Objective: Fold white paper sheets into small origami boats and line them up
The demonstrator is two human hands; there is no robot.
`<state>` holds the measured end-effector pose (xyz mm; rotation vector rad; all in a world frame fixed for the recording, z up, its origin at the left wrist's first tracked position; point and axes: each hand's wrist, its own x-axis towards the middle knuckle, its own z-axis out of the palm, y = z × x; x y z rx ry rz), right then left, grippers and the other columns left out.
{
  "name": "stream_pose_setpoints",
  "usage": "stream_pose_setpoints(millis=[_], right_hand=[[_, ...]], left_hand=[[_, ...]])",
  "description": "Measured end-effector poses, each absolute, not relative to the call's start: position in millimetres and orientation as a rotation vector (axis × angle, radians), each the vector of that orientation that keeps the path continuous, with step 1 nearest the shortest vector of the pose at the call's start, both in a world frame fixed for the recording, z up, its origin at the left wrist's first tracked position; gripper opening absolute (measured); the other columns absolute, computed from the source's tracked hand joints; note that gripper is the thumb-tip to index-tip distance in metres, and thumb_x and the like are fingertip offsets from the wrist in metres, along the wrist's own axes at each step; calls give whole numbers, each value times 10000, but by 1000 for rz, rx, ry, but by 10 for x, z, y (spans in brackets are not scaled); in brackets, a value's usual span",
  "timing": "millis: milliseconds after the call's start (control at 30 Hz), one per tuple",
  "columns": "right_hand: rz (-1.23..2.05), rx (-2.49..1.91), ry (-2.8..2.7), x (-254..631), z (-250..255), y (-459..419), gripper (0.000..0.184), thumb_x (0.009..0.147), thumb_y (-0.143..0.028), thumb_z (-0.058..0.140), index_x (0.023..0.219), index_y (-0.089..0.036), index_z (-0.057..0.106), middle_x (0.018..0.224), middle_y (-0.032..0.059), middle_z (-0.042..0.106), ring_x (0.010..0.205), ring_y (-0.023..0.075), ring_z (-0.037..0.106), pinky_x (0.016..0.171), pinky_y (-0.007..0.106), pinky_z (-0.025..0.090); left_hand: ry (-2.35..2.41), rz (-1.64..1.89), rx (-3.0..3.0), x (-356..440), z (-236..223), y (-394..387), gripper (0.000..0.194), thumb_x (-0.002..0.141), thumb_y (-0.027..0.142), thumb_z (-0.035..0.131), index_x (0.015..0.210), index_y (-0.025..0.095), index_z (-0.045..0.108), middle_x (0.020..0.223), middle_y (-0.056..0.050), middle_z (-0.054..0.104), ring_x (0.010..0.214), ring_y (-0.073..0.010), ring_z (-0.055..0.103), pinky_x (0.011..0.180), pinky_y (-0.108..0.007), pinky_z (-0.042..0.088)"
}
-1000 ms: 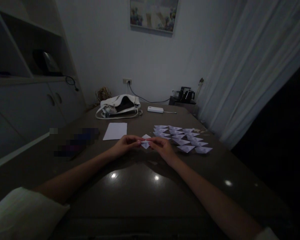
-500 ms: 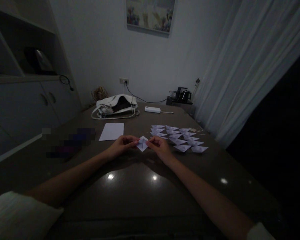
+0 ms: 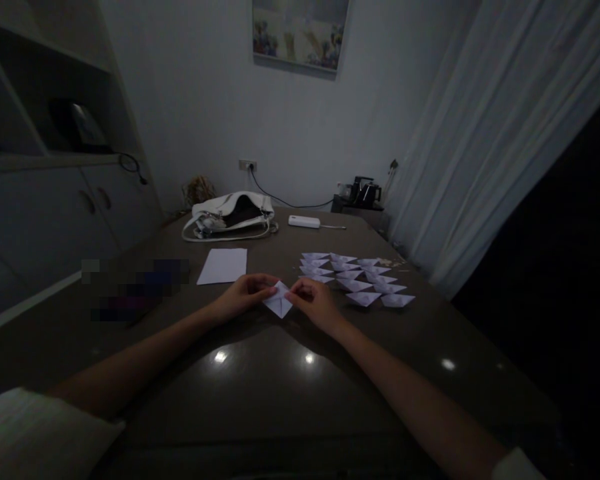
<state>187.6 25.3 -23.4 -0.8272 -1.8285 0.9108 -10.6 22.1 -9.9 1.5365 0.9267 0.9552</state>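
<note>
To my left, white paper lies flat on the worktop, beyond the left hand. I have that hand's thumb and fingers pinched on one side of the folded paper, a diamond with a corner towards the near edge. The right hand, about equally close, pinches its other side. Just beyond and right, rows of paper boats spread towards the right edge.
</note>
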Motion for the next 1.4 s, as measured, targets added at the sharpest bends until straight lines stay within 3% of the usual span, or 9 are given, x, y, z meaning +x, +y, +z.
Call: stream_pose_setpoints(millis=[167, 400, 1400], right_hand=[[902, -850, -1827, 1874, -238, 253, 181, 751, -326, 642, 713, -174, 553, 649, -2, 590, 599, 132, 570, 560, 232, 419], [906, -861, -1800, 1878, -275, 294, 165, 759, -324, 638, 754, -179, 560, 669, 1, 611, 619, 138, 589, 582, 238, 435], [902, -875, -1728, 1850, -289, 304, 127, 752, -290, 640, 771, -176, 587, 707, 26, 654, 649, 159, 621, 600, 255, 455]], left_hand=[[950, 944, 1641, -114, -122, 226, 316, 748, 338, 683, 980, 129, 631, 750, -26, 696, 640, -142, 622, 531, -203, 437], [829, 895, 1573, -98, -136, 220, 414, 686, 264, 744, 1035, 146, 555, 823, -35, 703, 738, -159, 653, 651, -251, 490], [849, 924, 1532, -83, -89, 199, 410, 698, 275, 743, 1026, 117, 554, 739, -37, 714, 649, -145, 653, 592, -232, 498]])
